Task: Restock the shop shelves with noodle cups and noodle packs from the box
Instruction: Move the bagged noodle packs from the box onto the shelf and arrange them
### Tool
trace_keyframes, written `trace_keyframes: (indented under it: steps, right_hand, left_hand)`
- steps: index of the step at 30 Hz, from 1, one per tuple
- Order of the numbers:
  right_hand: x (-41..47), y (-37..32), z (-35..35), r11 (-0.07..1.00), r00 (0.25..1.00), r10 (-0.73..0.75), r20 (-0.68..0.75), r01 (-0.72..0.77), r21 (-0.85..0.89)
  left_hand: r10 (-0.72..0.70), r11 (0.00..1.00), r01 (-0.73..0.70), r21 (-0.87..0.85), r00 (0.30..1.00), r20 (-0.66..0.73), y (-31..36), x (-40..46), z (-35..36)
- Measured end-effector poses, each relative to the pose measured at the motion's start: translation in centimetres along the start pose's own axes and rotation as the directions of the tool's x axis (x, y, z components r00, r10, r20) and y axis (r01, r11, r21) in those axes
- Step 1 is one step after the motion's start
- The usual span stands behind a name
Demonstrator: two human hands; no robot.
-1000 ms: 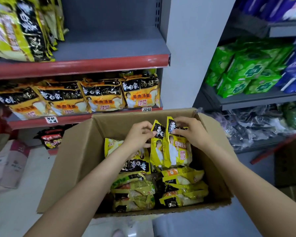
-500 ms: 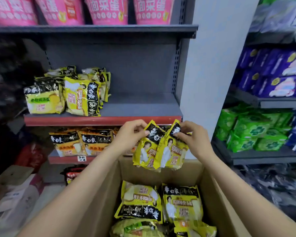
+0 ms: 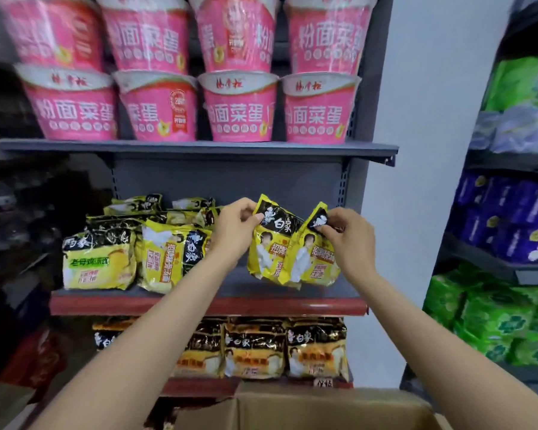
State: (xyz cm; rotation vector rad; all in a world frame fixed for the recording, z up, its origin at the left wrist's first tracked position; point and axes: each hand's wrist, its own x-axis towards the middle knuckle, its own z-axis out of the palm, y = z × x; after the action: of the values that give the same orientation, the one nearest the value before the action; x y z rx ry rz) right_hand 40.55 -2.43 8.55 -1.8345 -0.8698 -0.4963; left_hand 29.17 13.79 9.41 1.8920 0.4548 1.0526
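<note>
Both hands have risen from the box to the middle shelf: the left hand point(image 3: 235, 226) pinches the top corner of one yellow noodle pack point(image 3: 269, 243), the right hand point(image 3: 348, 234) pinches another point(image 3: 316, 259). Arms reach forward, packs hanging side by side above the shelf's bare right end point(image 3: 339, 293), beside stocked packs point(image 3: 168, 252). The box point(image 3: 308, 408) sits below.

The two noodle packs point(image 3: 288, 246) held up at the middle are bright yellow with a black top band bearing white characters and a figure in white. The noodle cups point(image 3: 236, 107) on the upper shelf are pink with white lettering and white rims, above a grey shelf point(image 3: 196, 148). Left, the shelved packs point(image 3: 137, 243) are yellow and black; the lower packs point(image 3: 255, 349) are black over orange; far right sit green packages point(image 3: 491, 318) and purple ones point(image 3: 507, 212).
</note>
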Motion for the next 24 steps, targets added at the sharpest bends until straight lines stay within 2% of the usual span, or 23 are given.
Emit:
trace_keyframes:
  steps: [3, 7, 10, 14, 21, 24]
  right_hand:
    - [2.1, 0.4, 3.4, 0.999, 0.999, 0.043, -0.016, -0.044, -0.022]
    - [4.1, 1.4, 7.1, 0.994, 0.996, 0.086, -0.015, -0.086, -0.062]
    - [5.2, 2.7, 9.3, 0.989, 0.996, 0.086, -0.036, -0.09, -0.12]
    - [6.8, 4.7, 12.0, 0.98, 0.994, 0.106, -0.028, -0.109, -0.167]
    - [9.1, 7.9, 14.8, 0.99, 0.997, 0.064, -0.048, -0.069, -0.122]
    - [9.9, 8.6, 15.5, 0.983, 0.999, 0.042, -0.014, -0.044, -0.179]
  left_hand:
    - [-0.018, 1.0, 0.017, -0.026, 0.999, -0.036, -2.7, 3.7, 0.8]
    - [-0.019, 1.0, 0.022, 0.022, 0.993, -0.115, -5.6, 7.4, 2.2]
    - [-0.084, 0.996, 0.081, -0.025, 0.981, -0.174, -8.1, 9.3, 3.2]
    - [-0.088, 0.994, 0.074, -0.076, 0.975, -0.203, -11.1, 11.4, 4.2]
    - [-0.061, 0.994, 0.078, 0.074, 0.976, -0.211, -14.5, 15.8, 5.7]
    - [-0.09, 0.977, 0.132, 0.166, 0.967, -0.238, -16.0, 17.2, 6.2]
